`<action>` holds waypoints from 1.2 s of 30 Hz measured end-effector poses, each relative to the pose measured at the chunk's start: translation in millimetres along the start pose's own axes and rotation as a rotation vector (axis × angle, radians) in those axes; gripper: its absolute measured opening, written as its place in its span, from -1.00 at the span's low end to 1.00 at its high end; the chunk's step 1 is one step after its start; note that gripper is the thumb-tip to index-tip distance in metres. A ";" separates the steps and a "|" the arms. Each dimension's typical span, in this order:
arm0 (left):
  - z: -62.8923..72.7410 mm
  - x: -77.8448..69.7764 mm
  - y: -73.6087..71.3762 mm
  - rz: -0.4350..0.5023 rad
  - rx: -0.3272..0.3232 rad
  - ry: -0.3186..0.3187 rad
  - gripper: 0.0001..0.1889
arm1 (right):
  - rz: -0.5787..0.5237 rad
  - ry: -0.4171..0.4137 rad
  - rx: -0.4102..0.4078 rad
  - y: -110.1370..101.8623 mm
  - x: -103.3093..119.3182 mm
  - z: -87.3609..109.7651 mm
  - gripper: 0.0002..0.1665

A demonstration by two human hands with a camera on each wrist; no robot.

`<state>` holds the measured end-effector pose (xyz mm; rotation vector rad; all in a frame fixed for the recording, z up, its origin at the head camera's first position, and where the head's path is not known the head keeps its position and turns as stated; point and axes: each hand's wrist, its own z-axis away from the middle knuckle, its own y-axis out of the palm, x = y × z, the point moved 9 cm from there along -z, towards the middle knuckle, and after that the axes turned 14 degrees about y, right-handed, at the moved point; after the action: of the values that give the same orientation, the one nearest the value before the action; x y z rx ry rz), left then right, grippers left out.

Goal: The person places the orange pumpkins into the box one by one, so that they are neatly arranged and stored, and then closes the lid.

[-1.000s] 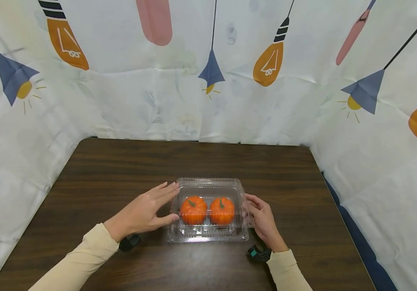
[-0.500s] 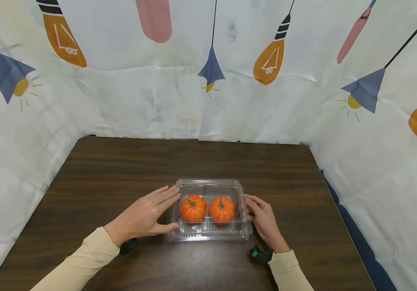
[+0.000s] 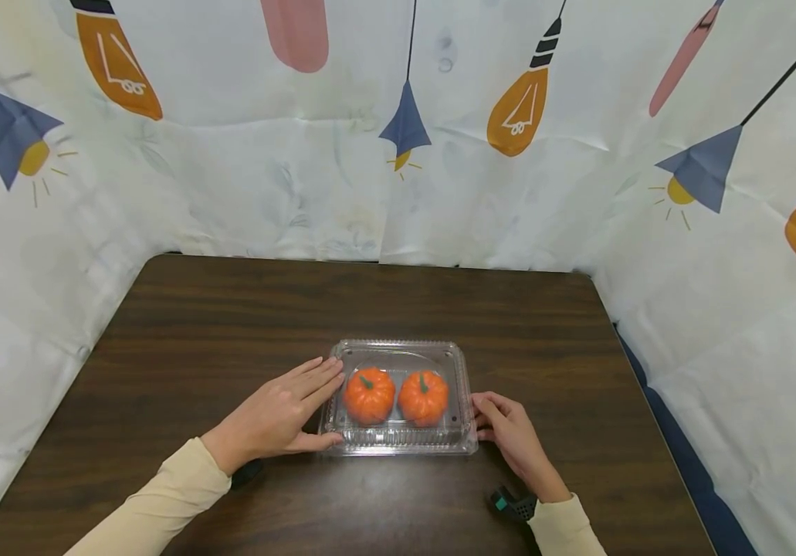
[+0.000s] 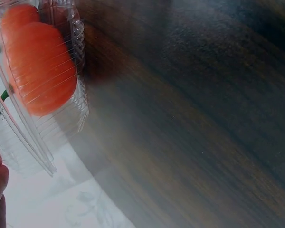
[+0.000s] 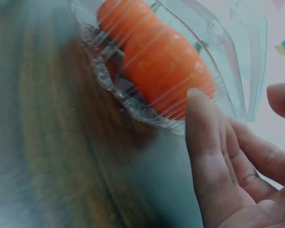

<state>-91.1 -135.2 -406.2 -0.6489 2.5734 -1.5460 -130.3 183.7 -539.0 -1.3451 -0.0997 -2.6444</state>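
Note:
Two small orange pumpkins with green stems, a left pumpkin [image 3: 369,396] and a right pumpkin [image 3: 423,398], sit side by side inside a clear plastic clamshell container [image 3: 398,446]. Its lid lies over them, and in the wrist views the lid and base rims stand slightly apart at the side. My left hand [image 3: 286,413] rests at the container's left edge, fingers straight and thumb spread toward the near corner. At the right edge, my right hand [image 3: 509,428] touches the side with its fingertips. In the right wrist view its thumb [image 5: 282,99] stands apart from the fingers [image 5: 206,147].
The container stands on a dark wood-grain table [image 3: 265,309]. A white curtain [image 3: 245,193] printed with lamps and bulbs surrounds the table at the back and sides. A dark wrist device [image 3: 512,506] sits at the right wrist.
The lid has come down over the pumpkins, its near edge dropping toward the container's front. My right hand has slid nearer and outward along the right side. The left hand stays nearly in place.

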 end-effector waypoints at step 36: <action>26.4 9.3 7.3 0.205 0.017 -0.386 -0.21 | 0.017 -0.053 0.369 38.5 -23.1 36.9 -0.77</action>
<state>-94.7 -157.6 -424.0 -0.5915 2.2570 -1.2372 -80.5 153.8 -536.6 -1.2800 -0.5494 -2.4184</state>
